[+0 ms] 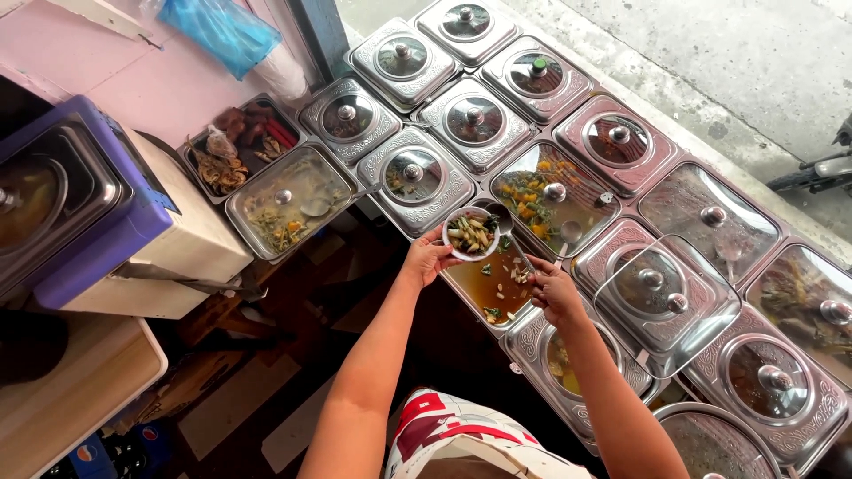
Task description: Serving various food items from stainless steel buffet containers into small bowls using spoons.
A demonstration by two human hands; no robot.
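Note:
My left hand (427, 258) holds a small white bowl (470, 235) filled with sliced vegetables, just above the near edge of an uncovered steel food tray (493, 286) with brown broth and vegetable pieces. My right hand (554, 290) grips a metal serving spoon (519, 252) whose end reaches toward the bowl over that same tray. A loose clear glass lid (667, 303) rests tilted on the covered trays just right of my right hand.
Several square steel trays with glass lids (475, 120) stand in rows across the counter. An uncovered tray of fried food (238, 146) sits far left. A purple-edged pot warmer (67, 195) stands on a white box at left. A concrete floor lies beyond the counter.

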